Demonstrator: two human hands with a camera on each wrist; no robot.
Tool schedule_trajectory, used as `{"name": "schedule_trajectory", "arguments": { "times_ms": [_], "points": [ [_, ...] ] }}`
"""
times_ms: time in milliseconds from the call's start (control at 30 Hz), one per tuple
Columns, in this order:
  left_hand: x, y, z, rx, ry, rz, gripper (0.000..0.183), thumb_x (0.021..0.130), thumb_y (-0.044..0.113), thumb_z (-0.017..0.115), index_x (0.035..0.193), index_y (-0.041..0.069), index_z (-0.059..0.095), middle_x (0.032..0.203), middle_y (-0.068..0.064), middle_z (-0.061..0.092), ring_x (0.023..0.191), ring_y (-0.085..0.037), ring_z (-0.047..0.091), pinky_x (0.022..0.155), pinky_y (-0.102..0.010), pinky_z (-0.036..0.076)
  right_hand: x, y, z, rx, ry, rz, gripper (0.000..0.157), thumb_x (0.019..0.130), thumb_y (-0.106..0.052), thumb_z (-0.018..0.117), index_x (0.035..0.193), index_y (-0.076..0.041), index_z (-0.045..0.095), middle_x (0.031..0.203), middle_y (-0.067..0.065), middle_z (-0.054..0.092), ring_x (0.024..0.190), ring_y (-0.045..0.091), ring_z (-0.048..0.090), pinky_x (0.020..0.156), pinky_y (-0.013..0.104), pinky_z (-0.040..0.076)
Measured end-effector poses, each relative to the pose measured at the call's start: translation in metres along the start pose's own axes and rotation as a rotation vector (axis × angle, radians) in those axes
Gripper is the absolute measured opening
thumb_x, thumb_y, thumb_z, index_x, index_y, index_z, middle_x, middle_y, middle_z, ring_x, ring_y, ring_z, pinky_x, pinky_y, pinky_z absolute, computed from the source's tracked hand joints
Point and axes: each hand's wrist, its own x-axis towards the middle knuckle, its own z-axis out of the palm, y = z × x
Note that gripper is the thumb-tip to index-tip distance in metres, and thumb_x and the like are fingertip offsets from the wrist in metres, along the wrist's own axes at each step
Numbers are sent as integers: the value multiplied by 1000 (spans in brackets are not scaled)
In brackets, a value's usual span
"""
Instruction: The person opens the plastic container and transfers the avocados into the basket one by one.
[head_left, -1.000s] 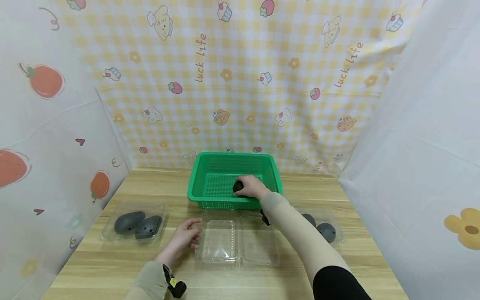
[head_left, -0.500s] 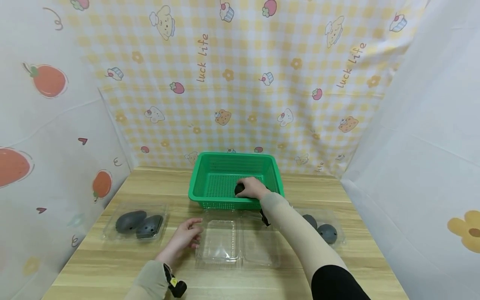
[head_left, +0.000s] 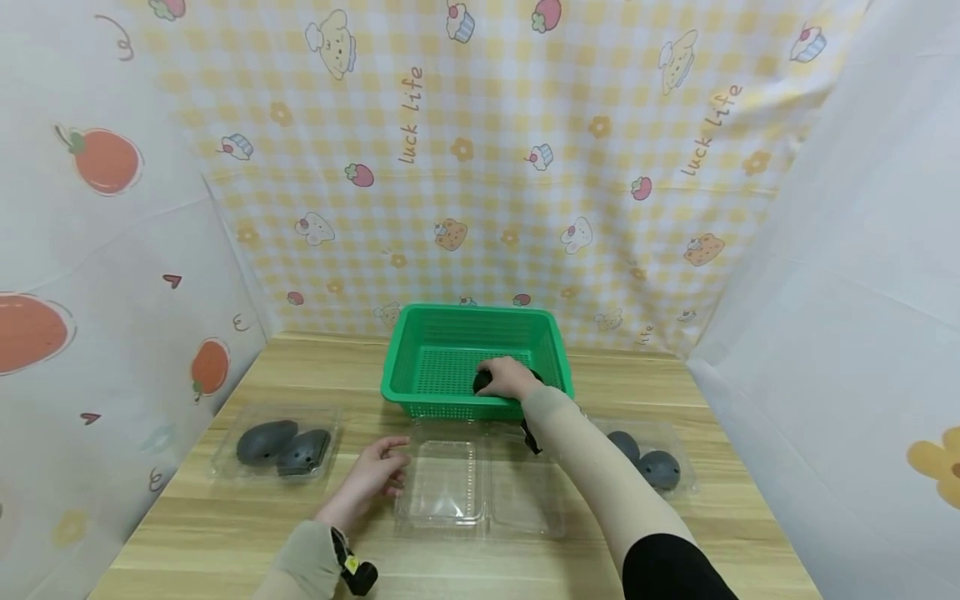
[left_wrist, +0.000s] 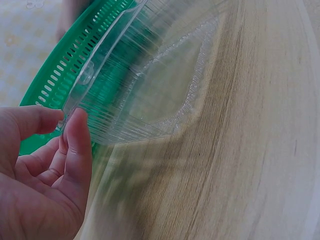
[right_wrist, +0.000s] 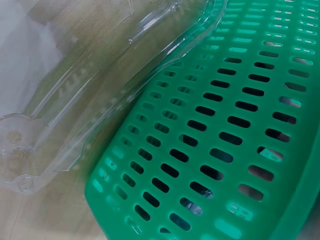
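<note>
Left box [head_left: 228, 462]: two dark grey pieces [head_left: 267, 442] are lying inside.
Left hand [head_left: 367, 475]: I'm seeing thumb and finger pinching the left edge of the open box [head_left: 441, 482].
Green basket [head_left: 435, 400]: it is standing just behind that box.
Right hand [head_left: 508, 378]: I'm watching it gripping a dark object [head_left: 482, 382] inside the basket.
Right box [head_left: 669, 435]: two rounded grey pieces [head_left: 660, 471] are sitting inside.

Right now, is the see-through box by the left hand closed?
No, the clear box lies spread wide open, like a book, on the table.
</note>
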Motion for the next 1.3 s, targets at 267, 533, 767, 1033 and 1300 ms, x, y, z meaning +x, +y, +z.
{"name": "schedule_trajectory", "arguments": {
  "times_ms": [267,533,767,1033,1300],
  "points": [
    [-1,3,1,2,5,1,42,85,7,54,124,-1,43,94,-19,51,62,-18,51,47,-29,49,-2,-1,-2,-7,-16,20,54,75,-40,66,123,-20,51,121,2,51,109,22,47,85,39,43],
    [-1,2,0,7,-2,2,42,85,7,54,124,-1,43,92,-19,51,61,-18,51,47,-29,49,-2,0,-1,-23,-42,51,52,76,-39,66,123,-21,51,121,1,51,110,22,46,85,39,43],
    [0,0,-1,5,0,0,42,84,7,54,124,0,44,89,-16,51,62,-18,51,48,-30,49,0,0,-1,-20,-46,60,54,75,-40,67,123,-21,51,122,1,50,111,22,46,86,39,43],
    [0,0,-1,0,5,-8,43,83,7,55,124,1,44,90,-15,51,61,-18,52,48,-31,49,0,1,1,-26,-54,63,52,76,-37,66,123,-21,52,120,1,51,109,21,47,85,38,43],
    [0,-2,-3,0,-1,-12,44,83,8,55,124,0,43,92,-18,51,62,-18,52,48,-30,49,2,0,1,-15,-58,70,50,76,-37,66,121,-21,53,120,1,52,109,21,47,84,38,43]
  ]
}}
